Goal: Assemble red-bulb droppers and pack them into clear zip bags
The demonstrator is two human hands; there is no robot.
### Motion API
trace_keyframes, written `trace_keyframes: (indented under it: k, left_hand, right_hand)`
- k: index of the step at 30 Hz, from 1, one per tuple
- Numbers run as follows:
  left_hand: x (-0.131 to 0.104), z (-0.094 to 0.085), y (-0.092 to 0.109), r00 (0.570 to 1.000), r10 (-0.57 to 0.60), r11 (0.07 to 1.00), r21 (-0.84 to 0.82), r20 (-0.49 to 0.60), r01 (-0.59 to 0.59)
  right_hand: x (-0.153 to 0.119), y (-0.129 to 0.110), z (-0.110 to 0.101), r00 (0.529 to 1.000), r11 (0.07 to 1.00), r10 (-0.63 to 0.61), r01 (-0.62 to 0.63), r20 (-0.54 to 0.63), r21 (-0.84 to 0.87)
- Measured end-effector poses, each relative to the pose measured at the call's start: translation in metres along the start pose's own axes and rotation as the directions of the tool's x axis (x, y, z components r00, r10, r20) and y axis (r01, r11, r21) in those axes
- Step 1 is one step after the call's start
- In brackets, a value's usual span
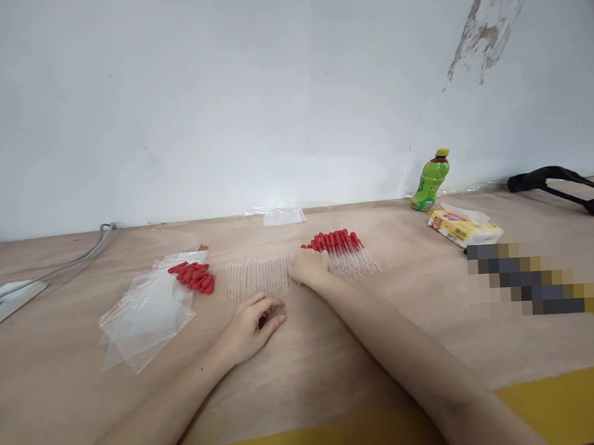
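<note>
Clear thin glass dropper tubes lie side by side in a row on the table. At the row's right end, my right hand is closed with its fingers down at the tabletop; whatever is in them is hidden. Just right of it lie several droppers with red rubber bulbs fitted on their tubes. My left hand rests in front of the tube row, fingers loosely curved and thumb apart, holding nothing. Loose red rubber bulbs are heaped at the left, on the edge of a fanned stack of clear plastic bags.
A clear bag lies by the wall. Toward the right stand a green bottle and a yellow tissue pack, with a black frame-like object beyond. A grey cable runs at the left. Yellow tape marks the front edge.
</note>
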State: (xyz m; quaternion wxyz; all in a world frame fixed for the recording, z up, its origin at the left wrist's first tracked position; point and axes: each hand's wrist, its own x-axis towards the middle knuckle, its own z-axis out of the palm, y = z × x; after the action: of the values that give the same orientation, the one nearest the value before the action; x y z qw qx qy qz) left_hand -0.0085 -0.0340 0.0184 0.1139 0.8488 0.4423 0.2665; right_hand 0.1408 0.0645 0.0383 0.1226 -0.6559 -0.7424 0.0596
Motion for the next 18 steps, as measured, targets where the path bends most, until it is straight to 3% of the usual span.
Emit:
trace_keyframes:
  k: [4, 8, 12, 18]
  left_hand:
    - [0.000, -0.023, -0.024, 0.975, -0.010, 0.926, 0.365, -0.222, 0.093]
    - [-0.004, -0.055, -0.060, 0.904, -0.070, 0.677, 0.646, -0.422, 0.354]
    - [-0.008, -0.066, -0.078, 0.889, -0.147, 0.555, 0.708, -0.434, 0.437]
    - [-0.005, -0.063, -0.085, 0.893, -0.168, 0.545, 0.715, -0.418, 0.437]
  right_hand:
    - [0.003, -0.002, 0.001, 0.999, 1.000, -0.016, 0.016, 0.039, 0.008]
    - [-0.016, 0.010, -0.006, 0.997, 0.997, -0.072, 0.072, -0.026, 0.007]
    - [-0.046, 0.040, -0.012, 0.956, 0.973, -0.230, 0.230, -0.181, -0.026]
    - [-0.074, 0.092, -0.003, 0.826, 0.871, -0.462, 0.492, -0.324, 0.011]
